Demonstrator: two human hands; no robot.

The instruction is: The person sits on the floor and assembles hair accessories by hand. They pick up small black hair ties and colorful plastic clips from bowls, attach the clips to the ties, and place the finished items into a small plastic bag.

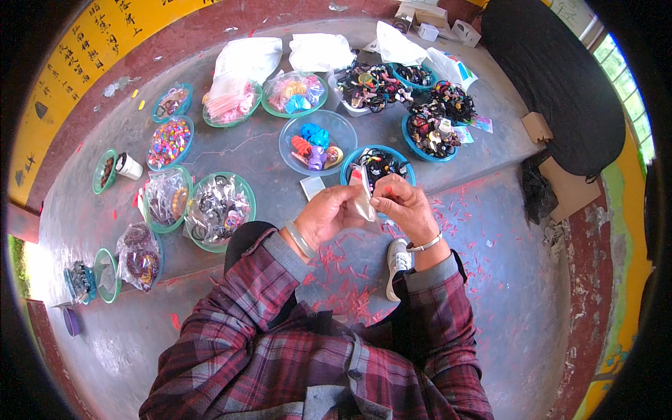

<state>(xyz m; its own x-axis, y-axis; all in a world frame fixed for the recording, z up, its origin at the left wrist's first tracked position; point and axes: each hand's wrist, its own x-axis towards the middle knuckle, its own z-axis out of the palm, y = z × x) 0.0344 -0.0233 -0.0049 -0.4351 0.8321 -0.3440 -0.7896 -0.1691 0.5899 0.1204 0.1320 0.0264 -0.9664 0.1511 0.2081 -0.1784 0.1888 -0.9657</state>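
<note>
Held between my two hands is a small clear plastic bag (362,201) with something pale and a bit of red showing at its top. My left hand (327,213) is closed on the bag's left side. With thumb and fingers pinched together, my right hand (408,211) grips the right edge. Just beyond the hands stands a blue basin (344,166) of black hair ties (385,162). Left of it, a clear bluish bowl (285,143) holds blue, orange and purple scrunchies (315,143). A small white card or box (312,186) lies near my left hand.
Green and blue basins of bagged hair accessories (220,206) and colourful beads (170,142) spread to the left. White plastic bags (248,59) lie at the back. More basins of dark hair ties (434,136) stand right. Red paper scraps (350,297) litter the lower floor beyond the ledge.
</note>
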